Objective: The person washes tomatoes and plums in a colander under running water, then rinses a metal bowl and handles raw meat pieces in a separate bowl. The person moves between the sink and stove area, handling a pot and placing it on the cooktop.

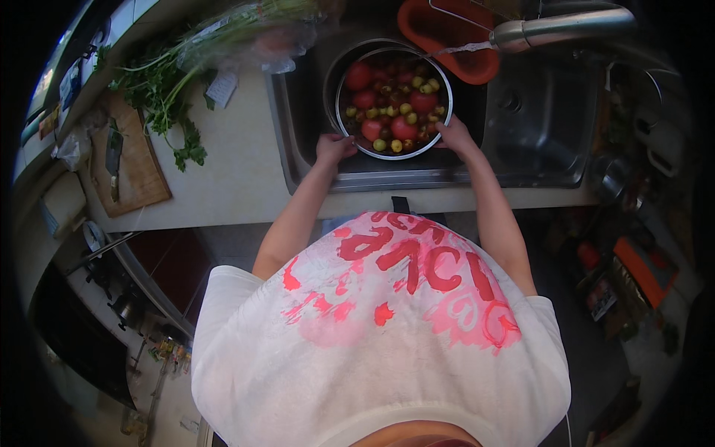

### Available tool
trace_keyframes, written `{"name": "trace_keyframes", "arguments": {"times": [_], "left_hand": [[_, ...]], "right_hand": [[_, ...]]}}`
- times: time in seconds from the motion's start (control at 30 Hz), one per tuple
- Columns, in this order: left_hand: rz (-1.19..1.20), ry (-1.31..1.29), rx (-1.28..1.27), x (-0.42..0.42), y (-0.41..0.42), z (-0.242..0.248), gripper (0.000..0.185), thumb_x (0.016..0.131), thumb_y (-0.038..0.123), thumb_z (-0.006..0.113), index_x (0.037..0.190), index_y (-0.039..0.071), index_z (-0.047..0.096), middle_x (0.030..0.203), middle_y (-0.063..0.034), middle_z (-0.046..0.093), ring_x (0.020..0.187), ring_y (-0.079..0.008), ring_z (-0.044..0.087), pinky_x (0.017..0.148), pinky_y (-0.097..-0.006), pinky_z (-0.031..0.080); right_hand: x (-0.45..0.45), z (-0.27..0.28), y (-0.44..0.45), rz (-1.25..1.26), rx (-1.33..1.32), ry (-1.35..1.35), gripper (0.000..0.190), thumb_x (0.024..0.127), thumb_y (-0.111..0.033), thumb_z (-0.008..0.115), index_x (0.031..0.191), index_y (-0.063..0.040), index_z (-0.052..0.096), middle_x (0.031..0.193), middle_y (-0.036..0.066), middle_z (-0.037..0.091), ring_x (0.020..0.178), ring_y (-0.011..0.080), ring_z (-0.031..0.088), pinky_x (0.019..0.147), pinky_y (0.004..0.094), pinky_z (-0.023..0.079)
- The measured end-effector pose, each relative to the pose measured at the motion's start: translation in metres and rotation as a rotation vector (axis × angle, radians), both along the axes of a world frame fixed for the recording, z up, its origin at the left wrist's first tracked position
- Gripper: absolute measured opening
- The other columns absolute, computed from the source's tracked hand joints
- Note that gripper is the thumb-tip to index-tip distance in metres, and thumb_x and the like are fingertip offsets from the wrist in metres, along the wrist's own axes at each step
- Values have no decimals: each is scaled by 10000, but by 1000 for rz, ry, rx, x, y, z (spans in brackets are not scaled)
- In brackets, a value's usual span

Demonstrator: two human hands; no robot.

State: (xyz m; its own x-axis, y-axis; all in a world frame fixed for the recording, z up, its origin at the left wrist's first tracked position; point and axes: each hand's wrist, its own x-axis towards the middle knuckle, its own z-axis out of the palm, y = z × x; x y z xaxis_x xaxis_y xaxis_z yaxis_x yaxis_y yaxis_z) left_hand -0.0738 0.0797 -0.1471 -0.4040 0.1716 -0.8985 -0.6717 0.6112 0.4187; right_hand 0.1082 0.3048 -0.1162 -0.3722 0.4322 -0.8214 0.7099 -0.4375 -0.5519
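Note:
In the left sink basin (pixel 304 134), a round metal bowl (pixel 342 125) holds large red tomatoes (pixel 371 129) and several small yellow-green and brown fruits (pixel 396 146), perhaps jujubes. My left hand (pixel 335 148) grips the bowl's near-left rim, and my right hand (pixel 455 137) grips the rim on the right. Some fingers are hidden beneath the bowl. From the metal faucet (pixel 522 34), water runs toward the bowl's far edge. The rim of another round vessel (pixel 330 78) shows behind and left of the bowl.
An orange-red plastic basket (pixel 480 70) lies behind the bowl. To the right is a second sink basin (pixel 539 128). On the left counter (pixel 240 167) are leafy celery-like greens (pixel 167 106), a plastic bag (pixel 290 47) and a wooden cutting board (pixel 142 173) bearing a knife (pixel 114 153).

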Motion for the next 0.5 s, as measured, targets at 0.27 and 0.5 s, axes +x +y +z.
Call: {"name": "trace_keyframes", "arguments": {"times": [0.27, 0.5], "left_hand": [[38, -27, 12, 1, 5, 18, 453, 750, 122, 714, 1049, 36, 384, 893, -86, 547, 756, -169, 603, 639, -240, 534], [23, 330, 349, -5, 18, 60, 574, 827, 275, 642, 1293, 131, 338, 960, -52, 522, 845, -136, 520, 695, -269, 440]], "right_hand": [[19, -1, -20, -158, 30, 171, 341, 838, -23, 462, 1176, -20, 422, 1045, 136, 557, 865, 249, 624, 627, 348, 582], [41, 21, -38, -286, -30, 364, 337, 824, -11, 478, 1157, -16, 428, 1032, 107, 564, 872, 224, 616, 659, 345, 579]]}}
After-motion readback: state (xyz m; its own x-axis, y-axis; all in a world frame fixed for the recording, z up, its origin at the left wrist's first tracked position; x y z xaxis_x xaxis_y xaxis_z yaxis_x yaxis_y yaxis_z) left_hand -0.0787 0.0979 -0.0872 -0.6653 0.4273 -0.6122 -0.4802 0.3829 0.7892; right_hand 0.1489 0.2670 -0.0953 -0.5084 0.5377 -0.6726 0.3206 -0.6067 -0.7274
